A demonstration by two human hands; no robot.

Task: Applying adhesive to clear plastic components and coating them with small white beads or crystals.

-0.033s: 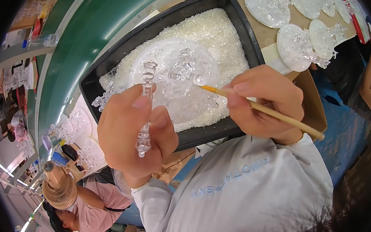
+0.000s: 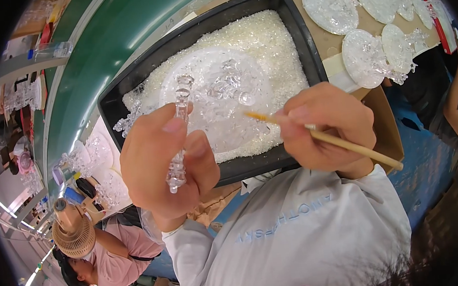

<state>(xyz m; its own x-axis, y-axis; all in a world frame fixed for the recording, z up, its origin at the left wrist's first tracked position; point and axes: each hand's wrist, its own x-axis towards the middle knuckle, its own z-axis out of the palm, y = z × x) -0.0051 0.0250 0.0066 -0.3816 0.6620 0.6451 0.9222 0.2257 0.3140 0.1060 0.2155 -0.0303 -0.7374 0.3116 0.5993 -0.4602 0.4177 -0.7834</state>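
Observation:
My left hand [image 2: 155,157] is closed around a clear, beaded rod [image 2: 182,93] that stands out above and below the fingers. In a pencil-like pinch, my right hand [image 2: 330,127] holds a thin wooden paintbrush [image 2: 353,146]. Its yellowish bristles point left over a white round disc [image 2: 222,127], a little below a clear ball-like knob [image 2: 245,98]. I cannot tell whether the knob belongs to the rod. Glittering clear flakes [image 2: 269,35] surround the disc inside a black tray [image 2: 307,37], and both hands are over its near side.
Several clear round pieces with figures [image 2: 331,8] lie on the tan table at the upper right. A green surface [image 2: 88,62] runs along the left. A cardboard box [image 2: 386,125] stands beside the tray. At lower left are a small fan [image 2: 74,236] and a person in pink [image 2: 125,253].
The paintbrush tip has dropped slightly, away from the clear knob, with a small shift of my right hand. My left hand and the rod look almost unmoved.

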